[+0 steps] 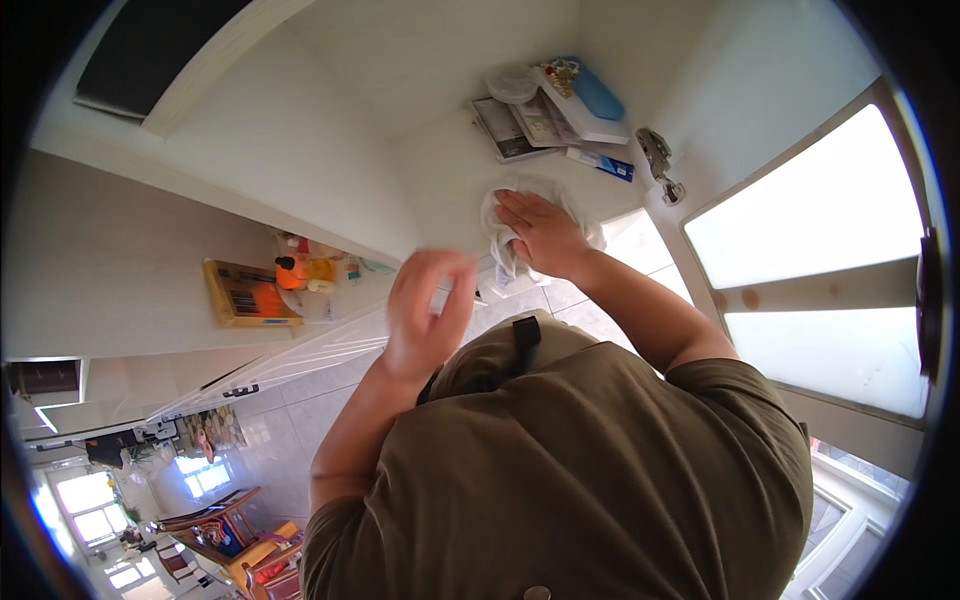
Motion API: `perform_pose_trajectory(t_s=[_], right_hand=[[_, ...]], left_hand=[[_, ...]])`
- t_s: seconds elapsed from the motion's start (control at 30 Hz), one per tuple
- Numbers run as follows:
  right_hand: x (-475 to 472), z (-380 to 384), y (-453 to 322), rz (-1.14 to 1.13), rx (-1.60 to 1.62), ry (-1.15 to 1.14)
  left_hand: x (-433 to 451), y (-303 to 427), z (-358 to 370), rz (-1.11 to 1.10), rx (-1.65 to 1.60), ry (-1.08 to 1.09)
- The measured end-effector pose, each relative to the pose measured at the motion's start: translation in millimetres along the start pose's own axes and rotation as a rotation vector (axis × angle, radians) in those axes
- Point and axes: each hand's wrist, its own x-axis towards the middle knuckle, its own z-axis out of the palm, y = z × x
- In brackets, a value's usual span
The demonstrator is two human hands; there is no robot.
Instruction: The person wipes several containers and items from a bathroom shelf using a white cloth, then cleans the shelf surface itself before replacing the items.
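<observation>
My right hand (544,231) lies flat with its fingers on a crumpled white cloth (499,232), which rests on the front part of a pale cabinet shelf (442,180). Blurred and raised near the shelf's front edge, my left hand (431,300) has its fingers curled, and nothing can be made out in it. Behind the cloth lie a blue and white tube (600,163), flat booklets or cases (512,129), a white box (581,112), a blue case (596,90) and a round clear plastic container (512,82). A gold-coloured ornament (561,73) sits beside the blue case.
An open cabinet door (701,259) with frosted panes stands at the right, its metal hinge (658,161) near the shelf. Left of the partition, a neighbouring compartment holds a wooden tray (221,296) and an orange bottle (291,272). Wooden chairs (217,525) stand at the lower left.
</observation>
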Motion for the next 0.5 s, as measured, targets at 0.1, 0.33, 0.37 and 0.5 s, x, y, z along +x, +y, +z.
perform_pose_trajectory(t_s=[0.1,0.33,0.37,0.5], right_hand=[[-18,-5,8,0.055,-0.049,0.056],[-33,-3,18,0.063,-0.073,0.135],[-33,-5,17,0.059,-0.073,0.133],[-32,-11,16,0.062,-0.106,0.101]], left_hand=[[37,-50,71,-0.686,-0.516,0.328],[135,-196,135,-1.153,-0.785,0.369],[145,-194,141,-1.145,-0.866,0.427],[175,-200,191,-1.174,-0.876,0.357]])
